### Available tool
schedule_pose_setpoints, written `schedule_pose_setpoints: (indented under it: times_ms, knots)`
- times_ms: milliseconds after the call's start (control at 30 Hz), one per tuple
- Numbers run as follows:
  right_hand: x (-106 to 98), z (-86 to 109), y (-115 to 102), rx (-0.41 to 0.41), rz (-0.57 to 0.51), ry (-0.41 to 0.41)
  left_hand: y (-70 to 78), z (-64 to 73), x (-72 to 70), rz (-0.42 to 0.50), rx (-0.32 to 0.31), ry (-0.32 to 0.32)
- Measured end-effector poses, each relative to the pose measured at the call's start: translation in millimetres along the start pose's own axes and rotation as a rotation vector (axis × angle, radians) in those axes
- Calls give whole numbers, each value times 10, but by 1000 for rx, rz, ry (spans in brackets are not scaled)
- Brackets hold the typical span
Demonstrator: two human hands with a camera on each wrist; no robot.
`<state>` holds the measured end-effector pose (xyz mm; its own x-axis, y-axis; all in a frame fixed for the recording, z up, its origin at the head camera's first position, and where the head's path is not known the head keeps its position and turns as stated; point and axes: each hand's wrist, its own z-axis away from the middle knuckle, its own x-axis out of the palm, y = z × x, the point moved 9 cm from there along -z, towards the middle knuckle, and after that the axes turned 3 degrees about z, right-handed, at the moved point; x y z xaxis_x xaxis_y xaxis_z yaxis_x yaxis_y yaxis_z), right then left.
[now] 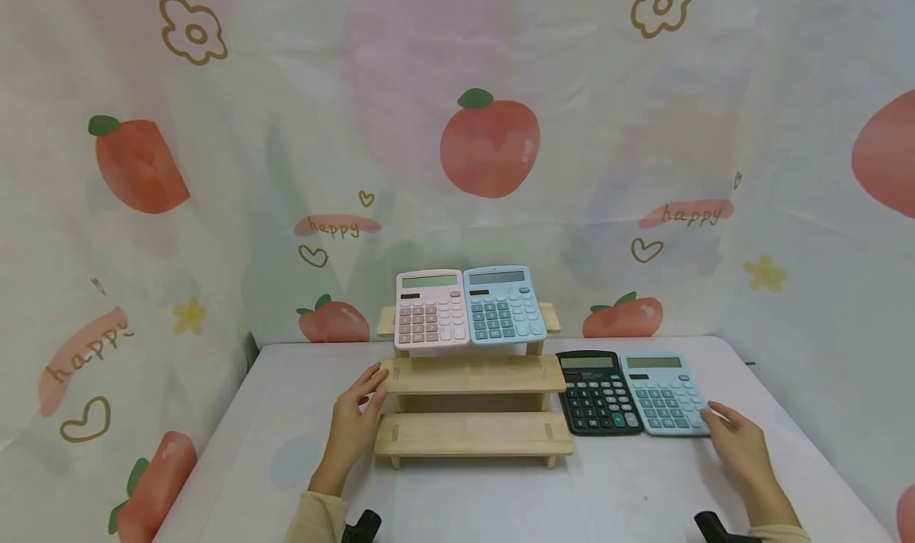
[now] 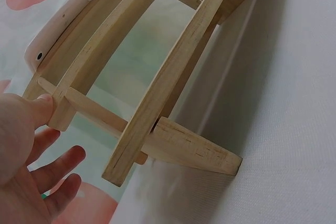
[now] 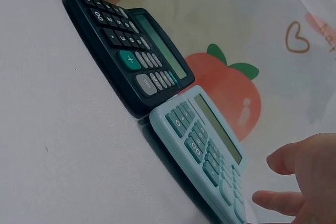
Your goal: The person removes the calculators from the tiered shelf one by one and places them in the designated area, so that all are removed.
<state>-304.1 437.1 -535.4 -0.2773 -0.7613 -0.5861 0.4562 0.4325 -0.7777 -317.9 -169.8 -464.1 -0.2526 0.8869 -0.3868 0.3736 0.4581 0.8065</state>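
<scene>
Left hand [image 1: 353, 424]: fingers loosely spread, touching the left end of the middle tier [image 1: 475, 376] of a wooden stand. Right hand [image 1: 739, 444]: fingers relaxed, at the right edge of a light blue calculator [image 1: 666, 396]; firm contact could not be told. That calculator lay on the white table [image 1: 486, 503], beside a black calculator [image 1: 599, 396] near the stand's right side. Farther back, a pink calculator [image 1: 431, 313] and second blue calculator [image 1: 503, 309] stood tilted, side by side, on the top tier [image 1: 551, 317].
</scene>
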Motion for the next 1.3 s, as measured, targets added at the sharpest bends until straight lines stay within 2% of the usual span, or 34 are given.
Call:
schedule_pose_setpoints:
  times_ms: [667,1067,1200,1300]
  knots:
    - [10,119,-137,-56,61,5,-23,7,-7,-2,7,22]
    - [13,267,-398,-185,-17,7,-8,22,-14,-5,31,24]
    - [50,324,-480,-220,-2,27,20,23,-11,-24,63,44]
    - [76,381,-569,-273,-6,29,24,17,-5,-10,52,41]
